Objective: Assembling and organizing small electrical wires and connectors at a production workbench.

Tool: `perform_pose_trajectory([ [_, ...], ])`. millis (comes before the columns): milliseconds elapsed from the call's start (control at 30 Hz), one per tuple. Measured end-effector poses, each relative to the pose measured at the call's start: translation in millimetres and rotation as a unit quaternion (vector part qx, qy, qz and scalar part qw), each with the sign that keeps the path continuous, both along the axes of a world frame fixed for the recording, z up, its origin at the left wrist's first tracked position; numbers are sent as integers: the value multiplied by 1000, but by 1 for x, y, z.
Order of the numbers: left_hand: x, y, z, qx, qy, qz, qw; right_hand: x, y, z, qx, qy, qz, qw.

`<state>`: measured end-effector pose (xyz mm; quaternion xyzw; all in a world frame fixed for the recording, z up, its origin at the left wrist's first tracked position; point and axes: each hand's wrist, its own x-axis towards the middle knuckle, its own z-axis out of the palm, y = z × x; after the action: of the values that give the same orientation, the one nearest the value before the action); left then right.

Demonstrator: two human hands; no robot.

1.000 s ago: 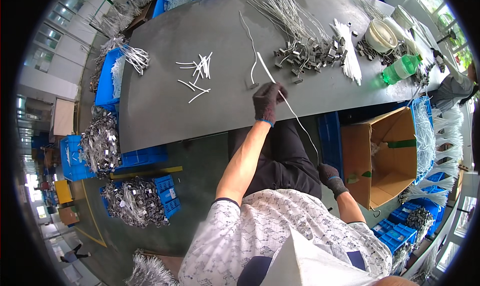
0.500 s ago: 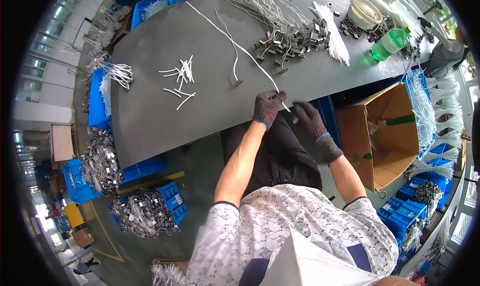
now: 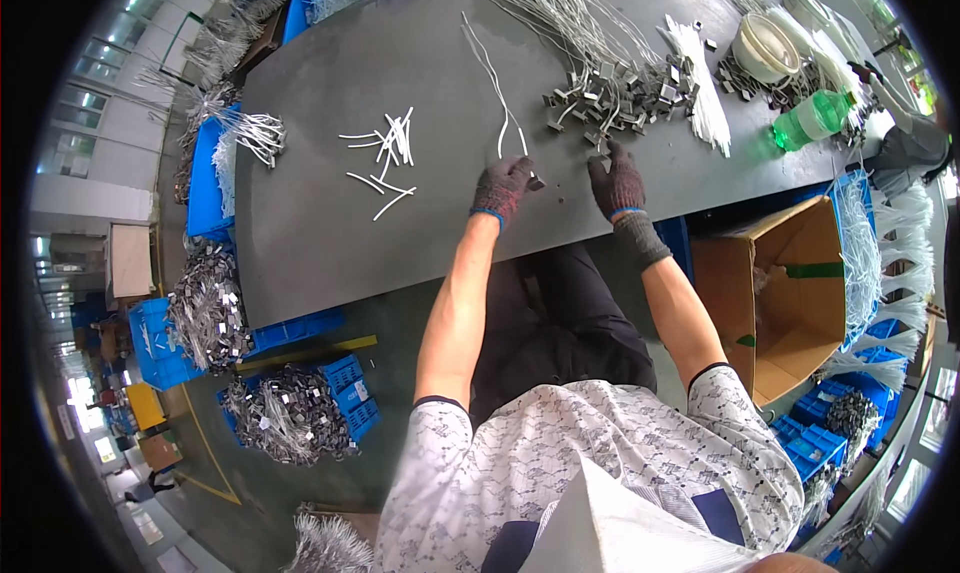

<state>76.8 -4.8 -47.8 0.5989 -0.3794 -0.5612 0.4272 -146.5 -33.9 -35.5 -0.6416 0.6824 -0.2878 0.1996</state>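
My left hand (image 3: 503, 188), in a dark knitted glove, is closed at the table's near side. A small dark metal clip-like part (image 3: 536, 182) shows at its fingertips, and thin wires with white ends (image 3: 508, 113) run away from it across the table. My right hand (image 3: 617, 185), gloved too, reaches forward with its fingers apart. Its fingertips are at the near edge of a pile of small metal parts (image 3: 610, 103) with wires attached; nothing shows in its grip. Several short white tubes (image 3: 395, 138) lie loose to the left.
A bundle of white tubes (image 3: 700, 93), a green bottle (image 3: 812, 121) and a white bucket (image 3: 766, 48) stand to the right on the grey table (image 3: 330, 243). An open cardboard box (image 3: 800, 303) is beside my right arm. Blue crates (image 3: 350, 398) of wired parts surround the table.
The long white tube stretched between my hands no longer shows. My left hand has moved forward onto the wires on the table. My right hand has gone forward to the metal parts.
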Motion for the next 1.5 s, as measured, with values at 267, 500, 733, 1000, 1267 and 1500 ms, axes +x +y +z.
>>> perform_pose_trajectory([
  [267, 158, 35, -24, -8, -651, 155, 743, -7, -28, -29, 82, 74, 23, 994],
  [500, 235, 54, -63, 120, -690, 39, 712, -40, -7, -36, 243, -56, -14, 968],
  [733, 210, 55, -57, 120, -256, 165, 945, -131, 137, -94, 78, -169, 191, 964],
  [1000, 67, 43, -44, -2, 286, 281, 916, -286, 346, -150, 365, 261, 251, 858],
  [1267, -110, -17, 3, -33, 417, 281, 864, -178, 231, -106, 203, 199, 241, 928],
  [1500, -76, -25, 61, -207, 273, 423, 839, -182, 209, -86, 284, 295, 267, 872],
])
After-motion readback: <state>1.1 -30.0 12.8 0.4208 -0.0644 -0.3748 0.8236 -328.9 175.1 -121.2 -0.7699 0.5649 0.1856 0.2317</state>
